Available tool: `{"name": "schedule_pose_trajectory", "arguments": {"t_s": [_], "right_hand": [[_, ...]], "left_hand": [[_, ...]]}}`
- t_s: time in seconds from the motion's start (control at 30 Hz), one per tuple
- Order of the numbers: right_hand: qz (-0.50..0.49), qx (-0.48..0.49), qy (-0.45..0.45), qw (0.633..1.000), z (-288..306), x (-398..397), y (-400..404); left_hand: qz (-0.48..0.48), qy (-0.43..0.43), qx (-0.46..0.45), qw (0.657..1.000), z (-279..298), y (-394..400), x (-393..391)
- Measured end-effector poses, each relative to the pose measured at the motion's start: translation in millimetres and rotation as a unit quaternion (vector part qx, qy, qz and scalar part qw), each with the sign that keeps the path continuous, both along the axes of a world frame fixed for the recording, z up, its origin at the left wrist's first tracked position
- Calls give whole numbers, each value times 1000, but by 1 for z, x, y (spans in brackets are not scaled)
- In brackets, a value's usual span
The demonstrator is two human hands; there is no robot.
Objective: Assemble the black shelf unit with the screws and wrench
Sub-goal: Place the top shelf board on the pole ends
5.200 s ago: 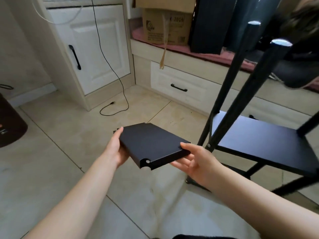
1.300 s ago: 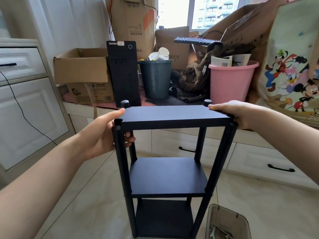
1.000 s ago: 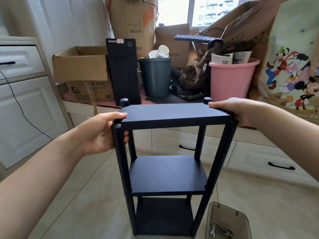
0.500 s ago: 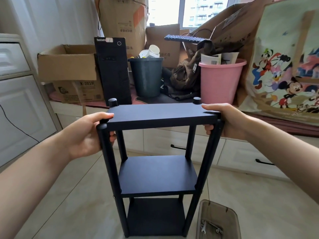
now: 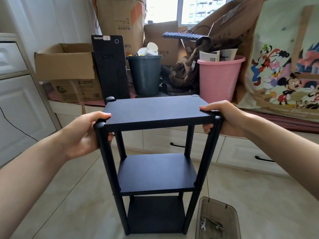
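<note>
A clear bin (image 5: 232, 221) sits on the floor (image 5: 69, 209) just right of the shelf unit (image 5: 156, 169) at its foot; a wrench (image 5: 203, 225) and a few small metal parts, too small to identify, lie in the bin's bottom. The unit stands upright on the floor at centre, with four black posts and three black boards: a bottom board, a middle board (image 5: 157, 173) and a top board (image 5: 155, 110). The left hand (image 5: 82, 133) grips the unit's near-left corner, thumb lying on the top board, fingers curled round the post (image 5: 103, 144) beneath it. The right hand (image 5: 224, 118) grips the near-right corner in the same way, thumb on the board's upper face and fingertips showing under its edge. The near-left and far-left post caps stand slightly above the top board; the far-right cap lies about level with it. Behind the unit runs a low white cabinet with drawers (image 5: 224, 152) and black handles. On the ledge above it, left to right of the unit, stand an open cardboard box (image 5: 65, 66), a black computer tower (image 5: 110, 66), a dark bucket (image 5: 145, 75) and a pink bucket (image 5: 219, 76). A cartoon-printed bag (image 5: 284, 57) leans to the right of the pink bucket. A keyboard (image 5: 181, 35) rests high behind the buckets, before the window (image 5: 181, 9).
</note>
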State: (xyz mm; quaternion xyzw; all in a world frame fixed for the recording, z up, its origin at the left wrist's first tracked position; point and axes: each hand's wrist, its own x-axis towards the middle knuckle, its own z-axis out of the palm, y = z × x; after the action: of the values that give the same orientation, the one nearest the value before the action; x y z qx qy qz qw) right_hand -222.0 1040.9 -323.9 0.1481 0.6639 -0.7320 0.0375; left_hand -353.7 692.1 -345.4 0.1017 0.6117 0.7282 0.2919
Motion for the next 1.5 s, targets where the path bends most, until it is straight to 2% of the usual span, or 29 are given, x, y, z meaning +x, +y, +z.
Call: {"name": "schedule_pose_trajectory", "arguments": {"t_s": [0.37, 0.67, 0.97, 1.03, 1.13, 1.2, 1.5], "right_hand": [[15, -28, -20, 999, -5, 5, 6], [-7, -5, -6, 1000, -10, 9, 2], [-27, -6, -9, 1000, -11, 0, -3], [-16, 1, -3, 1000, -11, -1, -3], [-18, 0, 7, 1000, -14, -3, -1], [-19, -1, 11, 1000, -15, -6, 0], [14, 1, 6, 1000, -18, -9, 14]], "left_hand": [[-12, -5, -38, 999, 4, -2, 1], [-31, -21, -24, 999, 3, -11, -2], [-108, -16, -5, 994, -10, -29, -7], [-85, -16, -13, 996, -12, -28, -8], [53, 29, -35, 998, -11, -19, -16], [91, 60, -45, 993, -6, -7, -20], [41, 36, -31, 998, -1, 4, -29]]}}
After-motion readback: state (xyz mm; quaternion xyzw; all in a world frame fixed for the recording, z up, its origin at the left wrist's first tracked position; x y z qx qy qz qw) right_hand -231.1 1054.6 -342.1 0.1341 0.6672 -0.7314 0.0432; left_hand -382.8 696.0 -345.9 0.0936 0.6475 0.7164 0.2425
